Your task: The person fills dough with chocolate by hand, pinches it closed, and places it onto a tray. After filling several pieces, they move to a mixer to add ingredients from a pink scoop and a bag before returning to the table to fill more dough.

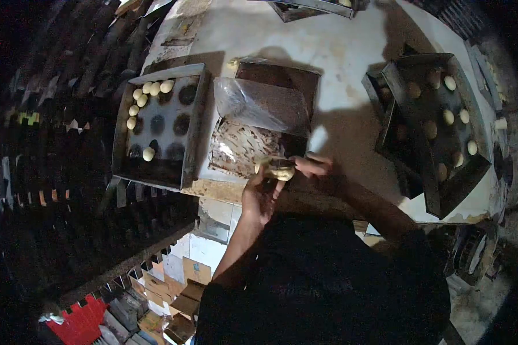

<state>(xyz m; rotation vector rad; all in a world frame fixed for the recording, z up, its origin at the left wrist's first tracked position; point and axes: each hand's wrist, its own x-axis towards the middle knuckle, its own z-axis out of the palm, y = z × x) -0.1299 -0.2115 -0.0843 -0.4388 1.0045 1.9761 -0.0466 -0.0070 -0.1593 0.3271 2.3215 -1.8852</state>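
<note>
Cupped in my left hand (258,198) is a flattened piece of pale dough (283,175) with dark brown filling (282,164) on it. My right hand (317,167) reaches in from the right, fingers bent together and their tips at the dough's edge. Whether anything is between those fingertips is hidden. Just beyond both hands lies a tray of dark brown filling (270,77), partly covered by a clear plastic sheet (259,106). Its near left part, the smeared surface (242,146), is streaked pale and brown.
On the left stands a metal tray (193,123) with several pale dough balls (155,88). Dark trays (398,123) overlap on the right, holding more balls. Another tray (305,9) is at the far edge. Cardboard boxes (181,299) are on the floor at lower left.
</note>
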